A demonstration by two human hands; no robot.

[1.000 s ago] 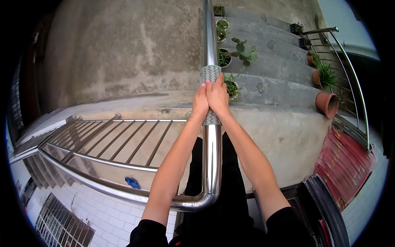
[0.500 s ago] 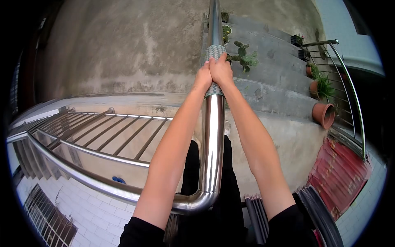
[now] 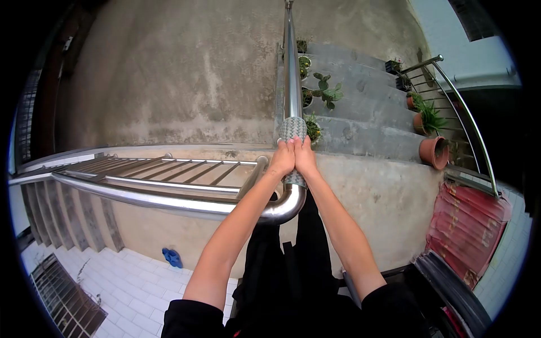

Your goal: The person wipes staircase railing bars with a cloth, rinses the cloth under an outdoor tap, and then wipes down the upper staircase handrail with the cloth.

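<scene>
A grey-and-white patterned cloth is wrapped around a shiny metal handrail. My left hand grips the cloth from the left, and my right hand grips it from the right. Side by side on top of the rail, the two hands have their fingertips close together. The cloth shows above the fingers and a little below them. Just under my hands the rail bends sharply and runs off to the left. The underside of the cloth is hidden.
Potted plants, among them a cactus, line the concrete steps on the right. A terracotta pot lies tilted near another railing. Red sheeting is at lower right; blue slippers lie on white tiles.
My hands and the cloth have slid down the rail toward me, now close to its bend. The view has shifted, with more of the far rail showing.
</scene>
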